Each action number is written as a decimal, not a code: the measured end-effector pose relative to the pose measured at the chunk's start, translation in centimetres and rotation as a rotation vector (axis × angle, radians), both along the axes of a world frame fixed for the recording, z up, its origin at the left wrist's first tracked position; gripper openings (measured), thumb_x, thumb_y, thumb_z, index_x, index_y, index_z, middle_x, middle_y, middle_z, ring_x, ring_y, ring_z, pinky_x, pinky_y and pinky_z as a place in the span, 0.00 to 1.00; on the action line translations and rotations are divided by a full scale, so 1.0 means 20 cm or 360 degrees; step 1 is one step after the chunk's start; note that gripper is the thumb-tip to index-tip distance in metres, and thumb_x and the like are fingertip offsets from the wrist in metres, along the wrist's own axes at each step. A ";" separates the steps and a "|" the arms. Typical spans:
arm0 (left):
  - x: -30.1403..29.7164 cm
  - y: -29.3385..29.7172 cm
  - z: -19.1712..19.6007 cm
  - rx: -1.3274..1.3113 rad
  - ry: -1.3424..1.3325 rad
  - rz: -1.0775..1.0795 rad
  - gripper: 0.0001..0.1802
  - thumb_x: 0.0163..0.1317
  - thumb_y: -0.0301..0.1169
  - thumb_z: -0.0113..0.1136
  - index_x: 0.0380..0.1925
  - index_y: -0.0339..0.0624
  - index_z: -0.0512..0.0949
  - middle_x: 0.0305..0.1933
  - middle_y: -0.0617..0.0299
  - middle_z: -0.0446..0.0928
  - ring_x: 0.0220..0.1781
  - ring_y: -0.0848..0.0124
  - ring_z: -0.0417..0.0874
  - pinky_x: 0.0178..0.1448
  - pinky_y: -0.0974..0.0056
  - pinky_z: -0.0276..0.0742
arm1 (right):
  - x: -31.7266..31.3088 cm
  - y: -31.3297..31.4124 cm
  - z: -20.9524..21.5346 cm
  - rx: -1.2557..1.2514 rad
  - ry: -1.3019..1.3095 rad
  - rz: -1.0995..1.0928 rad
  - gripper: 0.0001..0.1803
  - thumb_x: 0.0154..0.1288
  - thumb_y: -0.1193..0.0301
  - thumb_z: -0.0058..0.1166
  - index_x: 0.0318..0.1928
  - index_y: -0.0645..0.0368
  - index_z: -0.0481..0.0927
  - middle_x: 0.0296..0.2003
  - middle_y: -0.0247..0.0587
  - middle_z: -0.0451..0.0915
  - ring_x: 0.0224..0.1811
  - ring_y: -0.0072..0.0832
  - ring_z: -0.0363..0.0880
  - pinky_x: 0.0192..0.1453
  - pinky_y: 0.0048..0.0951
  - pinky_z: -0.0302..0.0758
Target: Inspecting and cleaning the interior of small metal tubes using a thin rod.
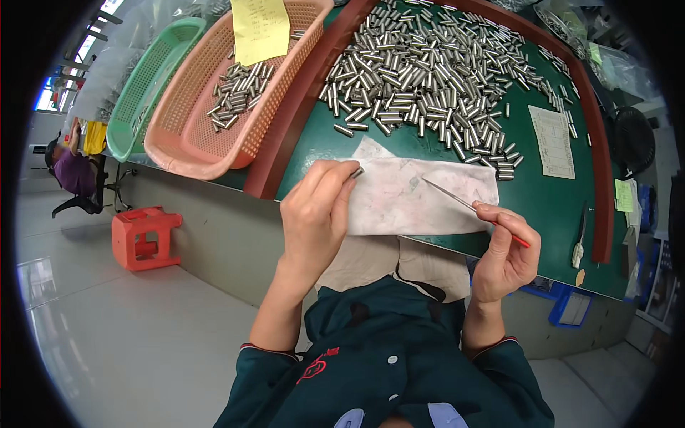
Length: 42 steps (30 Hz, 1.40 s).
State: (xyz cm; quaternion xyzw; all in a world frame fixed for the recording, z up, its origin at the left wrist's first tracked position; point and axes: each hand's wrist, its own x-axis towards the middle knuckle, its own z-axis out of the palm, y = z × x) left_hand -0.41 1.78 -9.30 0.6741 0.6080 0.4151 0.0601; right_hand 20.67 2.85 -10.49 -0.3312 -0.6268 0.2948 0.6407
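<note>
My left hand (314, 207) pinches a small shiny metal cylinder (357, 172) between thumb and fingertips, over the left end of a stained white cloth (421, 210). In my right hand (508, 250) is a slim pointed tool with a red handle, which looks like a needle file (451, 194). Its tip points left over the cloth, apart from the cylinder. The cloth lies folded along the near edge of the green tabletop (321, 143). Just beyond it spreads a large heap of similar metal cylinders (428, 78).
A red-brown rail (285, 135) borders the tabletop. Left of it stand a pink basket (289, 89) with cylinders and yellow paper (260, 32), and a green basket (128, 107). A written sheet (551, 143) and a thin tool (579, 246) lie right. A red stool (146, 239) and seated person (75, 171) are left.
</note>
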 end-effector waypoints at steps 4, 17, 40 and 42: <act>-0.06 0.02 0.01 -0.0053 -0.0191 0.0027 0.08 0.49 0.15 0.52 0.32 0.32 0.74 0.29 0.55 0.74 0.30 0.68 0.76 0.34 0.69 0.71 | -0.02 -0.02 -0.01 0.0109 -0.0061 0.0089 0.06 0.59 0.84 0.43 0.38 0.69 0.68 0.32 0.57 0.77 0.36 0.42 0.78 0.43 0.35 0.76; 0.02 -0.39 -0.06 -0.0778 -0.2966 -0.0206 0.04 0.53 0.27 0.39 0.29 0.40 0.63 0.26 0.61 0.60 0.23 0.75 0.61 0.25 0.71 0.55 | -0.11 -0.18 -0.11 0.0243 -0.0221 0.0345 0.12 0.52 0.82 0.52 0.39 0.66 0.74 0.29 0.47 0.76 0.28 0.35 0.77 0.29 0.28 0.76; 0.20 -0.39 -0.24 -0.0579 -0.2702 0.0164 0.15 0.57 0.28 0.49 0.13 0.45 0.62 0.14 0.71 0.57 0.16 0.82 0.52 0.23 0.72 0.49 | -0.14 -0.07 -0.04 -0.0297 -0.0277 0.0579 0.08 0.61 0.78 0.43 0.39 0.63 0.75 0.29 0.45 0.80 0.47 0.38 0.75 0.64 0.50 0.51; 0.22 -0.38 -0.28 -0.0775 -0.2662 0.0072 0.11 0.58 0.29 0.49 0.17 0.42 0.66 0.15 0.70 0.58 0.17 0.81 0.54 0.24 0.72 0.50 | -0.16 -0.08 -0.03 -0.0308 -0.0250 0.0648 0.07 0.61 0.77 0.44 0.38 0.63 0.75 0.29 0.45 0.80 0.48 0.38 0.74 0.64 0.49 0.51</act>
